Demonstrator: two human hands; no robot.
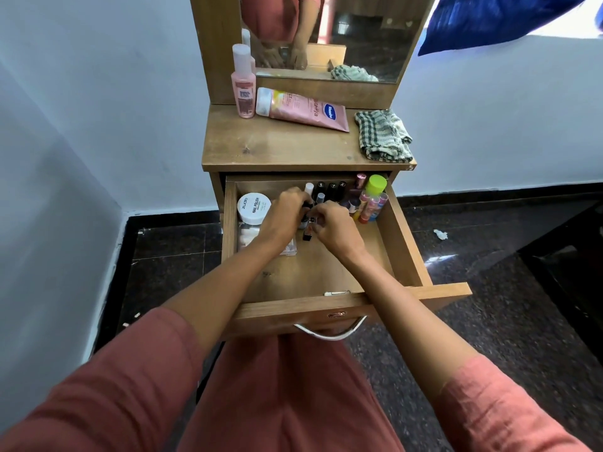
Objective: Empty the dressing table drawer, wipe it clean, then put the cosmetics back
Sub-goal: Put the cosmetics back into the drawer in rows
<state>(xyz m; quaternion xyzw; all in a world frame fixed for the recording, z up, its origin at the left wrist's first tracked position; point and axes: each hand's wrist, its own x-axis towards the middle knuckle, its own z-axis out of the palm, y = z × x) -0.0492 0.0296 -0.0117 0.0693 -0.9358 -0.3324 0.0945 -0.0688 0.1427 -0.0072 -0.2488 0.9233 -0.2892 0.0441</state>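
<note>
The wooden drawer (pixel 404 243) is pulled out below the dressing table top (pixel 277 148). Both my hands are inside it at the back middle. My left hand (pixel 285 213) has its fingers curled round small dark bottles. My right hand (pixel 332 228) pinches a small nail polish bottle (pixel 308 233). A white nail polish remover jar (pixel 254 207) and a clear packet (pixel 249 238) lie at the left. Dark-capped bottles (pixel 331 190) line the back wall. Lip balm sticks and a green-capped bottle (pixel 375 190) stand at the right back corner.
On the table top stand a pink bottle (pixel 243 83), a pink lotion tube (pixel 303 109) lying down and a checked cloth (pixel 383 135) at the right. A mirror (pixel 359 34) rises behind. The drawer's metal handle (pixel 329 331) is near my lap. Dark stone floor surrounds the table.
</note>
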